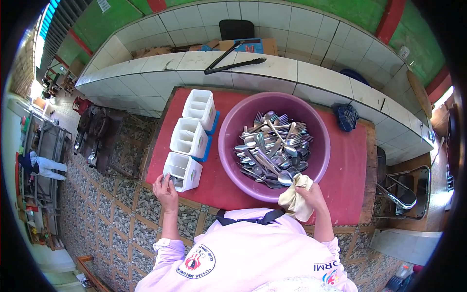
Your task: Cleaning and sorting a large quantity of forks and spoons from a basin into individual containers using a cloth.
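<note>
My left hand [166,191] is at the front rim of the nearest white plastic cutlery holder [191,177]. Metal cutlery [178,180] shows in its front compartment beside my fingertips; whether they grip a piece cannot be made out. Two more divided holders, the middle one [197,142] and the far one [207,109], stand behind it in a row. In my right hand [313,195] a cream cloth [297,197] is bunched, hanging over the near rim of a large purple plastic basin [228,168]. Inside the basin lies a heap of metal spoons and forks [273,146].
The red-topped table [344,182] meets a white-tiled ledge [270,67] bearing black-tipped tongs [233,62]. A dark blue checked cloth [346,116] lies at the table's far right. To the right is a metal-framed chair [405,197]; a gas burner stand [96,124] is left. Another person [45,166] stands far left.
</note>
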### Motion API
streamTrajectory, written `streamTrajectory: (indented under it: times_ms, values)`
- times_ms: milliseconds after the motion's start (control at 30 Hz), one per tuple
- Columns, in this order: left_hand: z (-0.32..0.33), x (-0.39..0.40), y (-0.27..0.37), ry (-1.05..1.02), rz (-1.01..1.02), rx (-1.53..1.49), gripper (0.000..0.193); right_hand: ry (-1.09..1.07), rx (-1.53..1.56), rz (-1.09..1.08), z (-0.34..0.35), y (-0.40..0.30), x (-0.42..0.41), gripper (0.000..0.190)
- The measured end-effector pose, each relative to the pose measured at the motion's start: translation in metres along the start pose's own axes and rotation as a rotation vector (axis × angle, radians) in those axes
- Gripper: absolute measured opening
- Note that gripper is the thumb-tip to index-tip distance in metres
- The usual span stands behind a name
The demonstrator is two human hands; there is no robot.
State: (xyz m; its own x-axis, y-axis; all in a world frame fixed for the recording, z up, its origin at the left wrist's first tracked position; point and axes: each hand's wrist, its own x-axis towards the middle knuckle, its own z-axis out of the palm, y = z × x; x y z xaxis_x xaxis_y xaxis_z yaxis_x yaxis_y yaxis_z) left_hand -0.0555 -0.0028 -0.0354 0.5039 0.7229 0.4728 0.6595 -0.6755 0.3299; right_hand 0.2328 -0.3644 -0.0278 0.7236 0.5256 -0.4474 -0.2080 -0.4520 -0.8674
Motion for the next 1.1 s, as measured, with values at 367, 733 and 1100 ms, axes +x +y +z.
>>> streamTrajectory:
  times_ms: [367, 733, 1100]
  values:
    - [0.036, 0.042, 0.141, -0.125, 0.213, -0.531, 0.017, 0.104, 0.413, 0.016, 0.003, 0.023, -0.004, 0.024]
    - [0.165, 0.012, 0.233, -0.684, 1.097, -0.120, 0.016, 0.172, 0.873, -0.012, -0.025, 0.017, -0.051, 0.024]
    - [0.176, 0.019, 0.237, -0.625, 1.194, -0.112, 0.014, 0.064, 1.075, -0.189, -0.058, -0.009, -0.087, 0.040]
